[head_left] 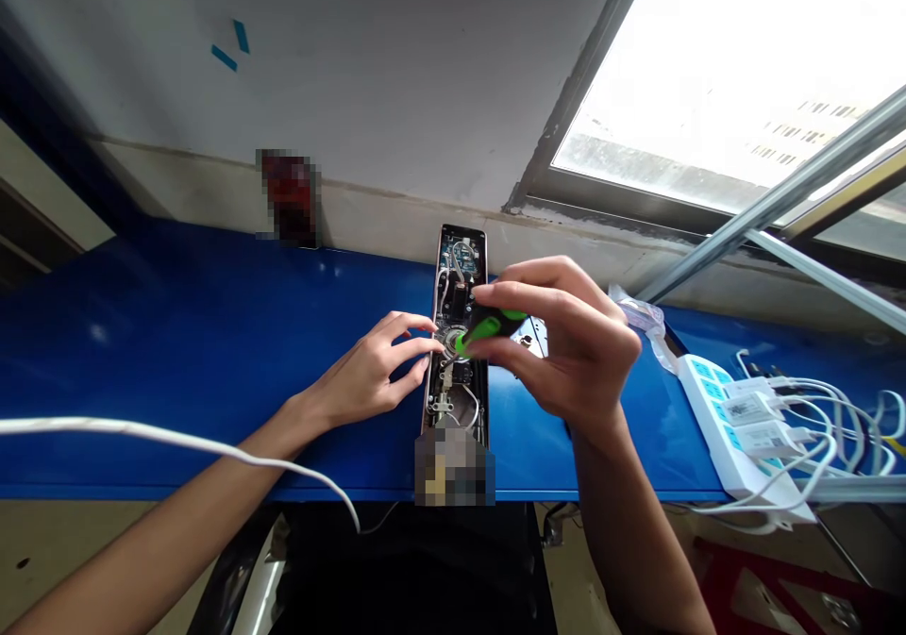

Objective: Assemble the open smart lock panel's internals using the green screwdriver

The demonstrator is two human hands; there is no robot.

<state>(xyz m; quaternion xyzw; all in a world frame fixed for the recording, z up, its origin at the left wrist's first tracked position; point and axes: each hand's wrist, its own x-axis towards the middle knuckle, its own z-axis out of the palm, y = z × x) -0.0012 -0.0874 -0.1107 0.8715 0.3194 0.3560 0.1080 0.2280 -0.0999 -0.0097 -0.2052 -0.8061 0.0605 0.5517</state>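
Observation:
A long, narrow device housing (459, 409) lies lengthwise on the blue table, its inside exposed. Circuit boards, white wires and a round metal part in the middle show in it. My right hand (566, 342) grips a green and black screwdriver (492, 328) by its handle, over the round part. The screwdriver's tip is too small to make out clearly. At the housing's left edge, my left hand (396, 357) has its fingers spread, fingertips touching the rim near the round part. The near end of the housing is blurred out.
On the right, a white power strip (732, 437) holds several chargers and tangled cables. A clear plastic bag (641, 314) lies behind it. One white cable (176, 437) crosses over my left forearm. A blurred dark red object (290, 196) stands by the wall.

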